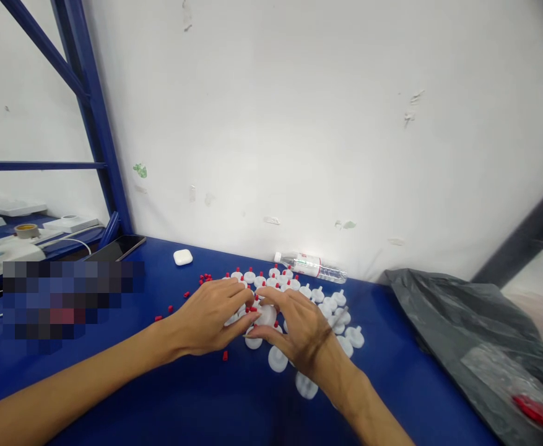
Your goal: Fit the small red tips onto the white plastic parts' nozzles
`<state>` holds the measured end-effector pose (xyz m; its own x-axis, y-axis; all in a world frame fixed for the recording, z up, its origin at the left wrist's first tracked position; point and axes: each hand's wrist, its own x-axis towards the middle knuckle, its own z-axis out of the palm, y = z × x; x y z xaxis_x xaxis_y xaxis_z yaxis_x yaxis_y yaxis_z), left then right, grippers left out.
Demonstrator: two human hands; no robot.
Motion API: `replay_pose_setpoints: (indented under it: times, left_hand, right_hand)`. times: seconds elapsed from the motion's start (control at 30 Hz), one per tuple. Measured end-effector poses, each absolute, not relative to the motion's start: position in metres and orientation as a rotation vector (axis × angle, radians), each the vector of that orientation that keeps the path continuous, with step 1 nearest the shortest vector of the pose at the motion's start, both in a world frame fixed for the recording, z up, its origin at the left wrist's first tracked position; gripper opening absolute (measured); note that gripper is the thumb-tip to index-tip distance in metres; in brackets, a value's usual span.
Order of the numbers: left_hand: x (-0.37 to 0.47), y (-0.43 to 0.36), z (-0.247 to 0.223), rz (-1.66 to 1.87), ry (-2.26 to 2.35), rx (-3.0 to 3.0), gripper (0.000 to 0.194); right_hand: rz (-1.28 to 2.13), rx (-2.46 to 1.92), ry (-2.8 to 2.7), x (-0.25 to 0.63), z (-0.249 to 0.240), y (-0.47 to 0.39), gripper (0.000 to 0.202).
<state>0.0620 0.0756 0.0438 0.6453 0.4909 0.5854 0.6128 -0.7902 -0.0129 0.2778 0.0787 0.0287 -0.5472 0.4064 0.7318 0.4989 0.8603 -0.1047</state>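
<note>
In the middle of the table, my right hand (299, 319) curls its thumb and fingers around the rim of a round white plastic disc (266, 316). My left hand (215, 314) meets it from the left, thumb and fingers pinched at a small red cap (252, 309) by the disc's edge. Around both hands lie many white discs with short stems (278, 359). Those toward the back wear red caps on their stems; those at the right (355, 336) have bare stems. Loose red caps (205, 278) lie scattered left of my left hand.
A clear plastic bottle (317, 266) lies against the wall behind the discs. A white earbud case (182, 257) and a dark phone (117, 248) rest at the back left. Grey plastic sheeting (466, 316) covers the right side, with a clear bag (508, 371) on it. A blue metal frame (95, 118) rises at left.
</note>
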Motion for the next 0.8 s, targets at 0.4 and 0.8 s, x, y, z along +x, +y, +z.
replay_pose_setpoints:
  times: [0.4,0.8]
  left_hand:
    - [0.062,0.073,0.041,-0.84,-0.94,-2.876,0.021]
    - [0.03,0.104,0.071,-1.537,-1.715,-2.504,0.042]
  right_hand:
    - [0.09,-0.713,-2.219,0.274,0.029,0.073,0.058]
    - [-0.244,-1.182,-1.993,0.328,0.022,0.119,0.027]
